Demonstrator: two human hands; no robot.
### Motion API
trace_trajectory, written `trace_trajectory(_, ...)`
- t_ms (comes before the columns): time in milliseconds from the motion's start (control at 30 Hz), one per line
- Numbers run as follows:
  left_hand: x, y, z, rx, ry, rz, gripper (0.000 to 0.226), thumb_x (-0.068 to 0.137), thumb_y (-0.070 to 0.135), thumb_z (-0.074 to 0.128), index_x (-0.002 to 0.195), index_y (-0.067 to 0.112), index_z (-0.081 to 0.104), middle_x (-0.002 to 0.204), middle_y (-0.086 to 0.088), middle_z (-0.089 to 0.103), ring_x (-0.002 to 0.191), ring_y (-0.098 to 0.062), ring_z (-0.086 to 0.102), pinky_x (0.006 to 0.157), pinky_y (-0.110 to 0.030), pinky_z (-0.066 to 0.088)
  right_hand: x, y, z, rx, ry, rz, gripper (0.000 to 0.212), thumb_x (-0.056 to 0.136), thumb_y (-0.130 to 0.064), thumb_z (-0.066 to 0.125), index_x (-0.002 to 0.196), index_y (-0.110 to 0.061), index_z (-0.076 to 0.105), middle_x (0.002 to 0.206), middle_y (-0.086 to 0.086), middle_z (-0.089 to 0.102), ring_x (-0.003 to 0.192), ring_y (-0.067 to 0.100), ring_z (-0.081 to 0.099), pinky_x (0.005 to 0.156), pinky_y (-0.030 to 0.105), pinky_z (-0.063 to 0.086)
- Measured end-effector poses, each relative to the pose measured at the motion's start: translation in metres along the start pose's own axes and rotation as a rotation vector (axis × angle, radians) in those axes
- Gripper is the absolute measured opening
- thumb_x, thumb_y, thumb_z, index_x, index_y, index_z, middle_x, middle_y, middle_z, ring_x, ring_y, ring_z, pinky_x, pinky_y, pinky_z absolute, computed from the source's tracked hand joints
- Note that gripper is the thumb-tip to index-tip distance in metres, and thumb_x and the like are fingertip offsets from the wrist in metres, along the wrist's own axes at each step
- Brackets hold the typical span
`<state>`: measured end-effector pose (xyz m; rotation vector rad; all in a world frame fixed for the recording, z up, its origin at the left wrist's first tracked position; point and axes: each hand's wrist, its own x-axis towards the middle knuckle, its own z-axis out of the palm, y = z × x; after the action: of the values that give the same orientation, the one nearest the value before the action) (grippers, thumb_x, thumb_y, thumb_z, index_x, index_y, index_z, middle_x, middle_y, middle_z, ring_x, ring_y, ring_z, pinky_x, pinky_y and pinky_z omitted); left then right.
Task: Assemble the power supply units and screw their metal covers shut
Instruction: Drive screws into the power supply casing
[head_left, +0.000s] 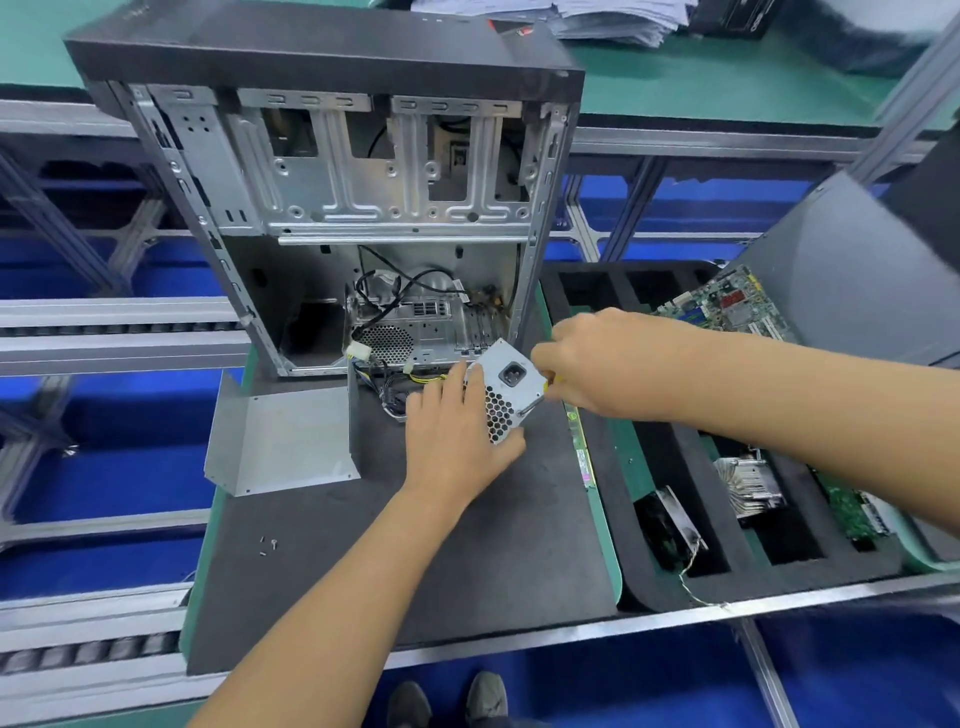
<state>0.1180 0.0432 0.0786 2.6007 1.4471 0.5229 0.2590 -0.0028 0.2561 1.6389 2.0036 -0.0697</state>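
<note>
A dark grey mat (363, 545) covers the counter (610, 519), whose green edge shows along the mat's right side, with blue bins and metal rails below and around it. At the far edge of the mat an open computer case (332, 208) stands upright, its bare metal bays facing us and black cables hanging inside near its bottom. Just in front of the case the power supply unit (506, 387) is held tilted off the mat, its socket and honeycomb grille turned up toward us. The left hand (457, 436) holds it from the near side, fingers curled over its left edge and thumb under the lower corner. The right hand (597, 358) is wrapped around a screwdriver (535, 402) with a yellow handle, its tip set against the unit's right edge. A bent metal cover (280, 441) lies on the mat toward its left edge, beside the case. A few loose screws (267, 545) sit near the mat's front left corner. To the right, a black foam tray (670, 452) holds a fan (670, 525), a heatsink (748, 486) and circuit boards (727, 306) in separate compartments.
</note>
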Motion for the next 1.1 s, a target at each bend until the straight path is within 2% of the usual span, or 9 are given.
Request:
trace_trajectory(100, 0.003, 0.001, 0.001, 0.025, -0.015, -0.011, 0.084, 0.068, 0.059, 0.066, 0.137, 0.012, 0.052, 0.132, -0.006, 0.056, 0.102, -0.033, 0.055, 0.079, -0.041, 0.036, 0.003, 0.001, 0.004, -0.257, 0.068, -0.072, 0.017, 0.105, -0.025, 0.043, 0.099, -0.013, 0.054, 0.074, 0.001, 0.034, 0.078, 0.030, 0.054, 0.056, 0.034, 0.033)
trace_trajectory(200, 0.004, 0.003, 0.002, 0.039, -0.013, -0.021, 0.083, 0.067, 0.058, 0.066, 0.135, 0.013, 0.053, 0.128, -0.005, 0.058, 0.100, -0.033, 0.054, 0.078, -0.041, 0.036, 0.018, 0.009, 0.006, 0.100, -0.156, 0.149, 0.023, 0.102, -0.022, 0.045, 0.087, -0.008, 0.057, 0.070, 0.001, 0.039, 0.062, 0.020, 0.043, 0.053, 0.027, 0.032)
trace_trajectory(300, 0.004, 0.002, 0.002, 0.037, -0.011, -0.017, 0.082, 0.066, 0.057, 0.067, 0.133, 0.012, 0.054, 0.126, -0.005, 0.058, 0.099, -0.033, 0.055, 0.078, -0.041, 0.038, 0.011, 0.018, 0.003, 0.428, -0.208, 0.206, 0.031, 0.096, -0.037, 0.057, 0.081, -0.011, 0.057, 0.073, 0.006, 0.061, 0.063, 0.025, 0.058, 0.059, 0.028, 0.045)
trace_trajectory(400, 0.004, 0.002, 0.002, 0.061, -0.011, -0.015, 0.082, 0.065, 0.058, 0.066, 0.133, 0.012, 0.054, 0.124, -0.007, 0.058, 0.097, -0.033, 0.054, 0.078, -0.041, 0.039, 0.003, 0.011, 0.009, -0.046, 0.027, -0.044, 0.015, 0.099, -0.025, 0.054, 0.104, -0.011, 0.054, 0.100, 0.008, 0.055, 0.092, 0.031, 0.059, 0.068, 0.038, 0.048)
trace_trajectory(500, 0.003, 0.002, 0.001, 0.084, -0.014, -0.012, 0.082, 0.063, 0.057, 0.068, 0.129, 0.011, 0.057, 0.119, -0.008, 0.060, 0.092, -0.033, 0.055, 0.074, -0.040, 0.039, 0.006, 0.003, 0.008, -0.246, 0.098, -0.177, 0.014, 0.101, -0.018, 0.047, 0.088, -0.016, 0.044, 0.080, 0.003, 0.043, 0.076, 0.029, 0.050, 0.063, 0.036, 0.044)
trace_trajectory(667, -0.004, 0.010, -0.002, 0.095, -0.025, 0.016, 0.082, 0.062, 0.053, 0.069, 0.129, 0.008, 0.058, 0.119, -0.011, 0.060, 0.089, -0.034, 0.054, 0.072, -0.040, 0.037, 0.021, 0.013, -0.011, 0.414, -0.304, 0.257, 0.027, 0.096, -0.025, 0.054, 0.077, -0.007, 0.061, 0.067, 0.009, 0.056, 0.050, 0.022, 0.046, 0.048, 0.024, 0.036)
trace_trajectory(800, -0.005, 0.015, -0.005, 0.085, -0.028, 0.017, 0.083, 0.059, 0.050, 0.075, 0.128, 0.006, 0.060, 0.114, -0.014, 0.062, 0.086, -0.034, 0.055, 0.069, -0.039, 0.038, 0.009, -0.001, -0.007, -0.039, -0.096, 0.010, 0.009, 0.096, -0.017, 0.054, 0.102, -0.011, 0.055, 0.082, 0.003, 0.045, 0.075, 0.027, 0.056, 0.055, 0.031, 0.040)
trace_trajectory(900, -0.005, 0.014, -0.006, 0.082, -0.038, 0.008, 0.084, 0.059, 0.051, 0.075, 0.129, 0.007, 0.060, 0.114, -0.013, 0.061, 0.087, -0.034, 0.055, 0.069, -0.039, 0.037, 0.001, -0.006, 0.002, -0.408, 0.077, -0.233, 0.007, 0.092, -0.008, 0.052, 0.091, -0.015, 0.053, 0.082, 0.002, 0.050, 0.077, 0.029, 0.057, 0.058, 0.033, 0.036)
trace_trajectory(1100, -0.020, 0.033, -0.002, 0.124, 0.007, 0.104, 0.080, 0.057, 0.046, 0.072, 0.126, 0.005, 0.062, 0.115, -0.015, 0.063, 0.085, -0.033, 0.057, 0.069, -0.038, 0.038, 0.011, 0.000, 0.000, 0.297, -0.311, 0.220, 0.028, 0.095, -0.034, 0.058, 0.074, -0.015, 0.053, 0.073, 0.000, 0.054, 0.058, 0.016, 0.047, 0.049, 0.026, 0.034)
